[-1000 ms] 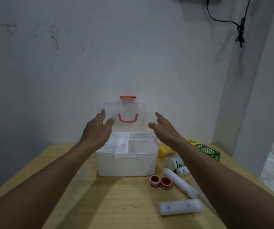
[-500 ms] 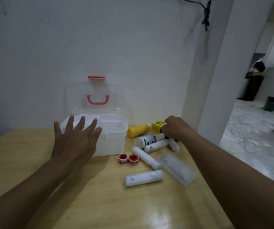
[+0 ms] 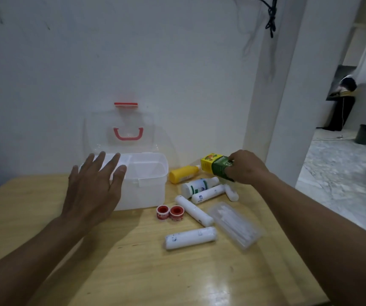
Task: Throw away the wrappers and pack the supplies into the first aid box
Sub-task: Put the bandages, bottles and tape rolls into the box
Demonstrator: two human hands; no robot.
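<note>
The white first aid box (image 3: 146, 191) stands open on the wooden table (image 3: 133, 272), its clear lid with a red handle (image 3: 128, 134) leaning back against the wall. My left hand (image 3: 93, 191) hovers open in front of the box's left half, fingers spread. My right hand (image 3: 246, 166) is shut on a green and yellow carton (image 3: 215, 165), lifted slightly above the table at the back right. Below it lie a yellow bottle (image 3: 183, 174), a white bottle (image 3: 197, 186), several white bandage rolls (image 3: 191, 237), two red tape rolls (image 3: 170, 212) and a clear plastic case (image 3: 236, 224).
A white wall runs behind the table, with a pillar (image 3: 288, 96) at the right. Beyond the table's right edge lies a marble floor with a dark bin (image 3: 364, 134) far back. A black cable (image 3: 270, 16) hangs on the wall.
My right hand went from the box to the back right, closed on the carton and raised it. My left hand dropped in front of the box. The view swung right.
</note>
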